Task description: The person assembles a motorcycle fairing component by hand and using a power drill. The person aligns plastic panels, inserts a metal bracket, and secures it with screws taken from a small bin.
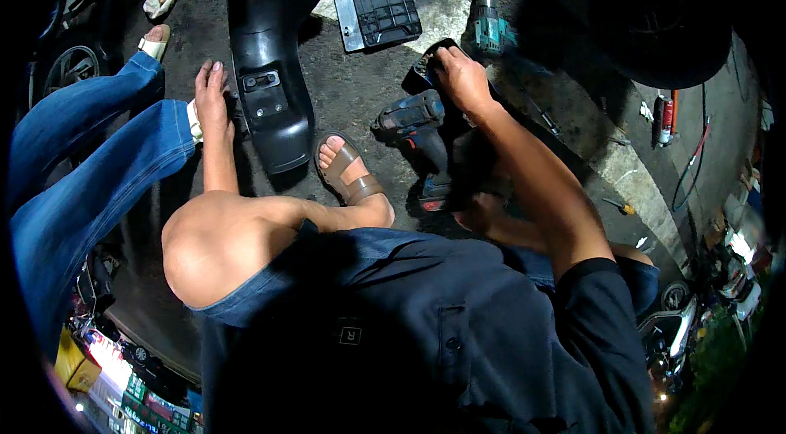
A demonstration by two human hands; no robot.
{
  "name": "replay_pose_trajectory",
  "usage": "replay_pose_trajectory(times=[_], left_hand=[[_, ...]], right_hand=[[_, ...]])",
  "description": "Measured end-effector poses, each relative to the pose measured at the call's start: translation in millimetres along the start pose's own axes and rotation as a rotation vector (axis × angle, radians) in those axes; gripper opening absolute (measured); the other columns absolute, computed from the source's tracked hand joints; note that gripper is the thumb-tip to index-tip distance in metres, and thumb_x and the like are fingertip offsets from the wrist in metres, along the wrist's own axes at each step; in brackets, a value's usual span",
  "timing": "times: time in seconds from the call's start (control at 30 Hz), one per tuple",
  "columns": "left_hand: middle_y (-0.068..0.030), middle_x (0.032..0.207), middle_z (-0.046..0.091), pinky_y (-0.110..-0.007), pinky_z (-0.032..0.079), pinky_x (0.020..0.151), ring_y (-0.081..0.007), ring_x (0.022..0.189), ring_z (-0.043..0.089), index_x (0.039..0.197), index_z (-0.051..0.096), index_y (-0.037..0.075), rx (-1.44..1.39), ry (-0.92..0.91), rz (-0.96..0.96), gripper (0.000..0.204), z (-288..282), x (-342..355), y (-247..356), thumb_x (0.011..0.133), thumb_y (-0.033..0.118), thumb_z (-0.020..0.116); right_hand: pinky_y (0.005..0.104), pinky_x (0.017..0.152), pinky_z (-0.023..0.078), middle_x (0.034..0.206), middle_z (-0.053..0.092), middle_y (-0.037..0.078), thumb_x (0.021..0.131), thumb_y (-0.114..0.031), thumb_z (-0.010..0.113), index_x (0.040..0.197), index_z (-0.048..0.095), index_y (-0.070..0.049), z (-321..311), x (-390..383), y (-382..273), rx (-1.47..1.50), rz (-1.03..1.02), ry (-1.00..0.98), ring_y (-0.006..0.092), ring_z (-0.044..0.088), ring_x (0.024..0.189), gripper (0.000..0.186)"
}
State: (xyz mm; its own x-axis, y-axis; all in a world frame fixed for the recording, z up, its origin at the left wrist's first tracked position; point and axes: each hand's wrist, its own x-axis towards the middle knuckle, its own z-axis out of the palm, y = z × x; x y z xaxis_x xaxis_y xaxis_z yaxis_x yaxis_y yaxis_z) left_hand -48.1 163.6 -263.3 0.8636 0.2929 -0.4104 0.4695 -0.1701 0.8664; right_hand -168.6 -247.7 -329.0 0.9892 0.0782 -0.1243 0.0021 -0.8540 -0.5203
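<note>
The left hand (213, 100) is extending its fingers, open, alongside the black fender (272, 127), which is lying just to its right; whether they are touching, I cannot tell. The right hand (465, 80) is bending its fingers at the dark box (424, 72), but I cannot tell whether it is gripping. Nearer and left of that hand, the drill (416, 116) is lying; the teal tool (489, 29) is lying just beyond it.

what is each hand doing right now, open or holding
Left hand: open, beside black plastic part.
Right hand: at black container, grip cannot be told.
</note>
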Motion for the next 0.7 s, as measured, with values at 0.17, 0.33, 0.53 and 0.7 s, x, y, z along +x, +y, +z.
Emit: replay_pose_trajectory(times=[0.17, 0.33, 0.53, 0.7], left_hand=[[-0.0130, 0.123, 0.058, -0.030, 0.041, 0.094, -0.0209, 0.111, 0.056, 0.132, 0.050, -0.001, -0.058, 0.027, 0.146, 0.052, 10, -7, 4, 0.091, 0.028, 0.063], [-0.0136, 0.121, 0.061, -0.028, 0.041, 0.096, -0.0191, 0.111, 0.056, 0.124, 0.057, -0.002, 0.064, 0.033, 0.378, 0.040, 15, -20, 29, 0.091, 0.021, 0.063], [-0.0127, 0.109, 0.067, -0.030, 0.045, 0.095, -0.0180, 0.103, 0.061, 0.118, 0.061, -0.002, 0.088, -0.231, 0.519, 0.030, 31, -36, 64, 0.094, 0.015, 0.059], [-0.0138, 0.116, 0.064, -0.031, 0.044, 0.097, -0.0204, 0.109, 0.060, 0.122, 0.058, -0.002, 0.131, -0.329, 0.496, 0.032, 25, -36, 98, 0.095, 0.014, 0.057]], right_hand=[[0.0502, 0.075, 0.049, 0.097, 0.060, 0.018, 0.080, -0.010, 0.062, 0.097, 0.051, -0.005, -1, 2, 8, 0.030, 0.101, -0.054, 0.0401, 0.059, 0.093, 0.021], [0.0501, 0.075, 0.049, 0.098, 0.059, 0.018, 0.080, -0.010, 0.061, 0.096, 0.050, -0.005, 5, 4, 1, 0.013, 0.086, -0.069, 0.0400, 0.059, 0.093, 0.020], [0.0505, 0.073, 0.049, 0.094, 0.058, 0.018, 0.081, -0.010, 0.060, 0.094, 0.052, -0.005, 3, -7, 1, 0.031, 0.075, 0.056, 0.0401, 0.060, 0.089, 0.016], [0.0492, 0.072, 0.049, 0.095, 0.057, 0.016, 0.082, -0.013, 0.064, 0.099, 0.056, -0.005, 7, -9, -3, 0.001, 0.108, 0.003, 0.0404, 0.060, 0.087, 0.021]])
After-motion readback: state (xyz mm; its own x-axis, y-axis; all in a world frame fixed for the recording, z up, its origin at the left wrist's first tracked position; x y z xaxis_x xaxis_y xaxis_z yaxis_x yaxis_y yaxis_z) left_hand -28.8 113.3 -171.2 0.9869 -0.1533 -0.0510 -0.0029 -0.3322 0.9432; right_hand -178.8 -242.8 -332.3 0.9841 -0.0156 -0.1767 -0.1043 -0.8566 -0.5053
